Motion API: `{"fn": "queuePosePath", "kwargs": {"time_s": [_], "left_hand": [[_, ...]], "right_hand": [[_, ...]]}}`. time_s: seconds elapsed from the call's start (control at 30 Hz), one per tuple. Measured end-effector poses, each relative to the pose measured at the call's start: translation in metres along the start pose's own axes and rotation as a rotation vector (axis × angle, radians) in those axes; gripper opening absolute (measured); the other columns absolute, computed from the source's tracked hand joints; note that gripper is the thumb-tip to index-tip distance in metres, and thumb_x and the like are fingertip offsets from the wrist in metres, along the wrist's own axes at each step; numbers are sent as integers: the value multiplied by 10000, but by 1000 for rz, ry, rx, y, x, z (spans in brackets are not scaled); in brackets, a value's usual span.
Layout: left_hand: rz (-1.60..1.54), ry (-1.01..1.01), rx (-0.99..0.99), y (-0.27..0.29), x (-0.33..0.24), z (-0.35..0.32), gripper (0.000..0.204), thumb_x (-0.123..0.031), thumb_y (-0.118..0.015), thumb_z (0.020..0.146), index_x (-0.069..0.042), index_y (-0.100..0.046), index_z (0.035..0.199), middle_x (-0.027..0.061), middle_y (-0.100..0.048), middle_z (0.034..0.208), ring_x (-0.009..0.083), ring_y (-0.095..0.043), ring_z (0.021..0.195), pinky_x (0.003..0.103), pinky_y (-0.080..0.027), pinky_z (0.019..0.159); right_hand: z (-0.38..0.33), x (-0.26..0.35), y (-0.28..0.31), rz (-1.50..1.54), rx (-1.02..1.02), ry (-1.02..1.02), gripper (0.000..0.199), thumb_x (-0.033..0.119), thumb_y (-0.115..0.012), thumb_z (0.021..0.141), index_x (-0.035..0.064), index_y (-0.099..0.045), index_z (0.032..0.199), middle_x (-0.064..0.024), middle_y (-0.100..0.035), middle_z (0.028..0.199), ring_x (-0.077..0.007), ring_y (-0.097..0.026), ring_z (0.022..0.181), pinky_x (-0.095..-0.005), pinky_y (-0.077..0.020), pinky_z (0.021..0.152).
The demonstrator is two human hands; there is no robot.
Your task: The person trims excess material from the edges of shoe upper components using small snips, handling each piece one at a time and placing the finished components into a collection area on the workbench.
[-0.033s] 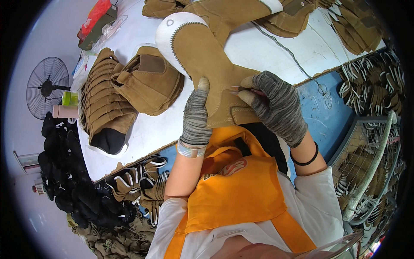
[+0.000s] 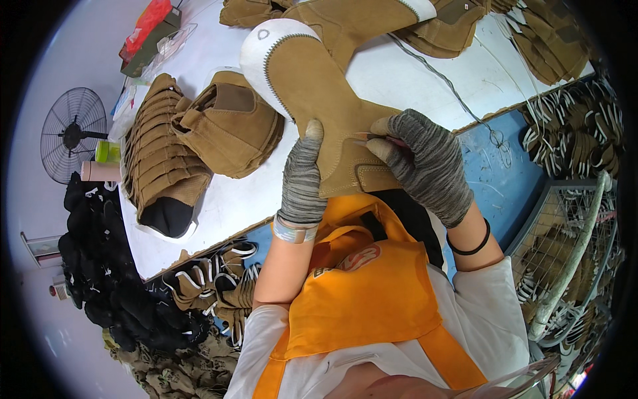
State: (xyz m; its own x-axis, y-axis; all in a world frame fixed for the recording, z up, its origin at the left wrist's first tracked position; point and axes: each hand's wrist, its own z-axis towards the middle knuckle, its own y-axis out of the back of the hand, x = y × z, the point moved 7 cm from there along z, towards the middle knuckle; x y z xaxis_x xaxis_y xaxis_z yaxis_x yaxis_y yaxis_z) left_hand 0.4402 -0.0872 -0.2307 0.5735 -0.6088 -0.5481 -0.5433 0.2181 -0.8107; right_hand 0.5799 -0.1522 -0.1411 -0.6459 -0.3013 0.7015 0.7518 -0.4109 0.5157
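White-topped table (image 2: 232, 203) set at a slant across the workspace, blue floor (image 2: 495, 183) past its right edge; a black wire-guard fan (image 2: 72, 136) stands at far left, beside a pale wall. Work item: brown suede-like piece (image 2: 325, 90), one end rounded and edged in white, with dark zigzag stitching along the seam. It is held up in front of the orange apron (image 2: 365, 292), its white end over the table and its lower end close to the body. Left hand (image 2: 304, 176), in a grey striped knit glove, grips the piece at its left edge, thumb laid flat on the upper face; its other fingers are mostly hidden. Right hand (image 2: 428, 166), gloved alike, is closed at the right side of the piece, thumb and fingertips pinching a thin, partly reddish item (image 2: 399, 141); kind cannot be determined, as the hand covers most of it. To the left on the table: a fanned row of brown pieces (image 2: 156, 139), and just beside it a shorter brown stack (image 2: 232, 130). A twisted grey cord (image 2: 442, 76) runs over the table toward its right edge. At right, a wire cart (image 2: 551, 206) holds further brown pieces. Lower left: a heap of black items (image 2: 126, 292), details unclear.
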Motion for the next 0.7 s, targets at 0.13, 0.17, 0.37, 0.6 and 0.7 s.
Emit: {"fn": "queuePosePath", "kwargs": {"time_s": [0.13,0.17,0.37,0.6,0.7], "left_hand": [[87,-61,-24,-2,-4,-3,567,-385,-535,955,30,-423,1325,181,-569,1228,265,-595,1085,369,-499,943],[95,-65,-20,-2,-5,-3,568,-386,-536,954,29,-423,1326,179,-570,1227,263,-595,1084,366,-500,938],[139,-56,-19,-2,-5,-7,586,-392,-546,948,28,-414,1334,174,-568,1224,256,-598,1074,356,-504,930],[172,-97,-40,-11,-11,-10,594,-394,-566,937,32,-426,1326,164,-577,1207,245,-600,1068,348,-506,923],[234,-109,-65,-10,-16,-12,590,-389,-570,936,37,-431,1320,165,-579,1202,242,-603,1062,344,-509,915]], "right_hand": [[1,1,-2,39,-37,-56,198,160,-740,785,37,-664,921,-118,-662,845,-274,-664,749,-321,-536,684],[0,-1,-4,85,-45,-70,194,156,-738,785,37,-663,918,-119,-660,846,-280,-662,748,-325,-535,682],[-2,-6,-11,107,-5,-35,191,134,-728,797,26,-662,940,-122,-658,856,-260,-650,736,-316,-528,686],[-10,-33,-27,566,52,-370,189,141,-681,863,7,-652,993,-76,-666,905,-151,-611,822,-274,-501,761],[-9,-35,-29,594,85,-313,246,220,-670,883,4,-651,1000,-55,-664,921,-137,-600,850,-269,-493,778]]}}
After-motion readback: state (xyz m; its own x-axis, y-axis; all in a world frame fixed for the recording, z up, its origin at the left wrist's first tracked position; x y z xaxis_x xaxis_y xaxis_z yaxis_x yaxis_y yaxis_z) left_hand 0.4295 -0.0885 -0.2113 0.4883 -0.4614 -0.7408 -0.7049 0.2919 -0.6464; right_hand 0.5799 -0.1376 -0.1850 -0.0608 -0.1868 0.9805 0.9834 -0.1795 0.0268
